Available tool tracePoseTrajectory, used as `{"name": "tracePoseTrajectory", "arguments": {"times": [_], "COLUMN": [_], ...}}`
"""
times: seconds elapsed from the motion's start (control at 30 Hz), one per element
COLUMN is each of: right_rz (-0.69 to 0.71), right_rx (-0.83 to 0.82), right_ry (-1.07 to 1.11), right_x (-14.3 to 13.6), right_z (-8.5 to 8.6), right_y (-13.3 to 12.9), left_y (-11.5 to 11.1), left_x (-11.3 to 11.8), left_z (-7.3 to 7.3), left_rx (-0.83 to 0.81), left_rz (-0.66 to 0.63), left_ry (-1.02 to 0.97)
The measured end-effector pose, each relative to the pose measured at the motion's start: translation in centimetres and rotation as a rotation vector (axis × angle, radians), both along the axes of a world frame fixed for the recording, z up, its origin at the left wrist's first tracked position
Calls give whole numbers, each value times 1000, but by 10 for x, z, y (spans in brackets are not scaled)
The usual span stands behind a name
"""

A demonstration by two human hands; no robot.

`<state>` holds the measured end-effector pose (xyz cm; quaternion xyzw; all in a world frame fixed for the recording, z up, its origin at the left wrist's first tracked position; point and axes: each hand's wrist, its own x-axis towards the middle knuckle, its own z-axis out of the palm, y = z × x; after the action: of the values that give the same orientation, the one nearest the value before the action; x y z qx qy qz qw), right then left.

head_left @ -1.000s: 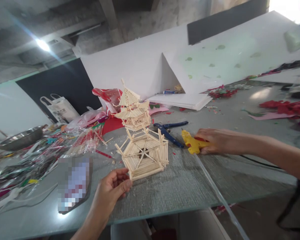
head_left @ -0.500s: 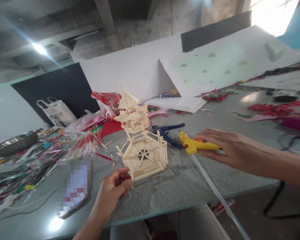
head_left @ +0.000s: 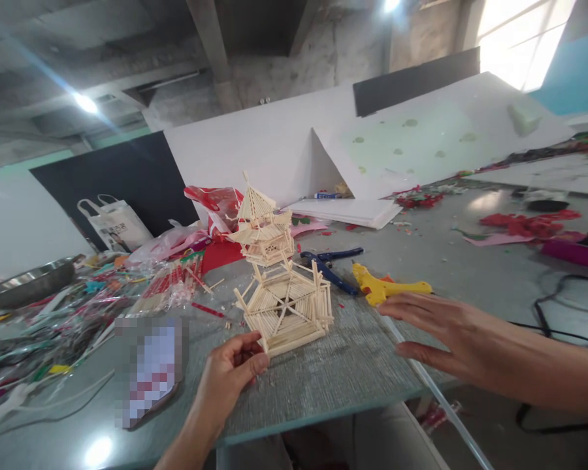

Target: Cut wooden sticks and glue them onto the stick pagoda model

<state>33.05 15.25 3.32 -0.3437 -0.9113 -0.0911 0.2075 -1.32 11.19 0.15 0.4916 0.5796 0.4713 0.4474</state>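
Grey, streaked tabletop (head_left: 333, 385) runs to its near edge just beyond my lap; on its left lies a phone (head_left: 151, 369), its screen blurred. My left hand (head_left: 238, 362) has thumb and curled fingers closed on the near left corner of a hexagonal frame (head_left: 287, 310) of pale wooden sticks, which lies flat on the table with short posts rising from its corners. My right hand (head_left: 445, 333) is spread, fingers extended and thumb well apart, gripping nothing; whether its fingertips touch the yellow glue gun (head_left: 387, 288) just beyond, I cannot tell. From the gun a clear rod (head_left: 438, 395) passes below my thumb and over the table edge. Blue-handled pliers (head_left: 330, 264) lie between gun and frame, slightly farther off. Directly behind the frame stands a tiered stick pagoda (head_left: 264, 232). Containers, left: clear packets (head_left: 164, 284) show red and pale sticks through their film; a metal basin (head_left: 34, 281) shows mainly its wall, its contents hidden. Farther back, a red plastic bag (head_left: 213, 199) slumps behind the pagoda, and a white tote bag (head_left: 120, 225) stands against a black board (head_left: 142, 170), its contents likewise concealed.
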Motion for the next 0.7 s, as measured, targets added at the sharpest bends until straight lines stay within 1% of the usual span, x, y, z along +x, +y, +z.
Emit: {"name": "tracePoseTrajectory", "arguments": {"times": [0.2, 0.37, 0.5, 0.57, 0.63, 0.7], "right_rz": [-9, 17, 41, 30, -3, -61], "right_rx": [68, 98, 94, 81, 56, 27], "right_ry": [-41, 0, 35, 57, 67, 56], "right_x": [-4, -6, -3, 3, 12, 21], "right_z": [4, 5, 4, 2, 0, -3], "right_y": [-6, -9, -15, -16, -12, -3], "left_y": [1, 1, -2, -8, -18, -30], "left_x": [2, 3, 5, 5, 1, -9], "left_z": [0, -1, 5, 9, 13, 11], "left_rx": [-1, -3, 3, 42, 105, 147], "left_rz": [27, 36, 49, 86, 170, 265], "left_ry": [0, 11, 21, 35, 56, 92]}}
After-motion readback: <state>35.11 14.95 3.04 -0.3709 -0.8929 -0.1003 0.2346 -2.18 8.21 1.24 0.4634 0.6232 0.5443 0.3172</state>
